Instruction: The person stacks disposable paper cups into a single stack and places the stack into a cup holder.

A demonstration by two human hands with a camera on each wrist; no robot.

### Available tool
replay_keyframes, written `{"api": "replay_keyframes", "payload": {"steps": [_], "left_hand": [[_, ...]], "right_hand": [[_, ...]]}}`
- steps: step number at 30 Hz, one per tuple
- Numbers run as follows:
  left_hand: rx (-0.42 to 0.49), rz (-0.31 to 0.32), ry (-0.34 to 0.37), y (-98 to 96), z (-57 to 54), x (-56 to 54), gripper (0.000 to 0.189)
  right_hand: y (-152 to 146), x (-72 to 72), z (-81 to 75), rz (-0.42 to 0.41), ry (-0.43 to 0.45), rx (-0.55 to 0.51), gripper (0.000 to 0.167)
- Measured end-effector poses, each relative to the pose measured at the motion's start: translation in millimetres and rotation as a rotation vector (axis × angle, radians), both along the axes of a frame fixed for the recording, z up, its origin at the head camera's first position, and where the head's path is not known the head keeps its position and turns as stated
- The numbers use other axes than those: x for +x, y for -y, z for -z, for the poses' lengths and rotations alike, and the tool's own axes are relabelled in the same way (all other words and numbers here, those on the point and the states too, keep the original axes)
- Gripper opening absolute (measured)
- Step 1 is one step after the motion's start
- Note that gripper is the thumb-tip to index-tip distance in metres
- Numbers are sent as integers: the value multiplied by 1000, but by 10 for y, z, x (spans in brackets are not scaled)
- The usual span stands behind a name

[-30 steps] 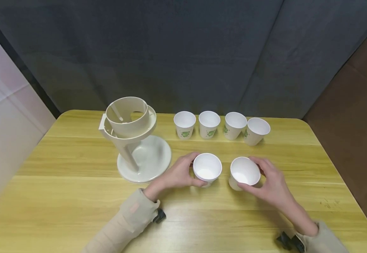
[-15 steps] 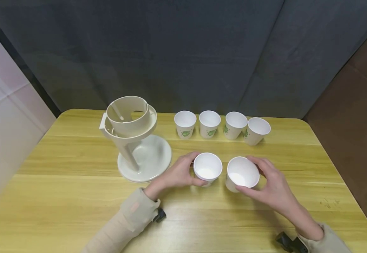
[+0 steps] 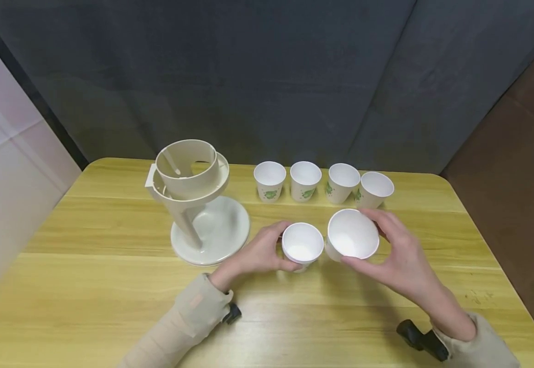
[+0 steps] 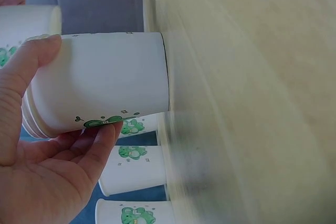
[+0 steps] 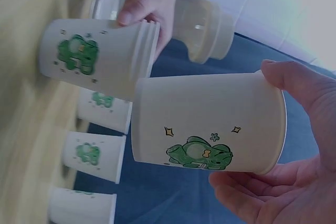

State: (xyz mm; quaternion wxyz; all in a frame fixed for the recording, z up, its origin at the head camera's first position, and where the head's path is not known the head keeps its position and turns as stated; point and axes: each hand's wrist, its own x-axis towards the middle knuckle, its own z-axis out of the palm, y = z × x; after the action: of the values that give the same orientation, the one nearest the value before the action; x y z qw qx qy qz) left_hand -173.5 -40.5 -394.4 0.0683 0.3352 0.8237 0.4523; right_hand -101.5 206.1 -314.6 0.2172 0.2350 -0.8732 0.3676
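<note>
My left hand grips a stack of nested white paper cups standing on the table, thumb on one side and fingers on the other. Several rims show close together at the top of that stack in the right wrist view. In my right hand is a single white paper cup with a green cartoon print, pinched near its rim. It is raised off the table, just right of the stack, its base about level with the stack's rims. Whether the two touch is hard to tell.
Several white cups with green prints stand in a row along the back of the wooden table. At the left stands a cream plastic holder with a ring top on a round base. A dark cloth hangs behind.
My right hand has lifted its cup off the table and moved it up and slightly left, beside the stack. My left hand and its stack have stayed in place.
</note>
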Motion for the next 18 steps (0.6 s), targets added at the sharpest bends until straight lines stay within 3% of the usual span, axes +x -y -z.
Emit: {"api": "replay_keyframes", "payload": {"steps": [9,18], "left_hand": [[7,2,22,-2,-13,6,70],[6,-2,16,-6,-4,5,72]], "right_hand": [[129,-96,-158,-23,15,-37,79],[330,-213,-67,-99,89,-75,74]]}}
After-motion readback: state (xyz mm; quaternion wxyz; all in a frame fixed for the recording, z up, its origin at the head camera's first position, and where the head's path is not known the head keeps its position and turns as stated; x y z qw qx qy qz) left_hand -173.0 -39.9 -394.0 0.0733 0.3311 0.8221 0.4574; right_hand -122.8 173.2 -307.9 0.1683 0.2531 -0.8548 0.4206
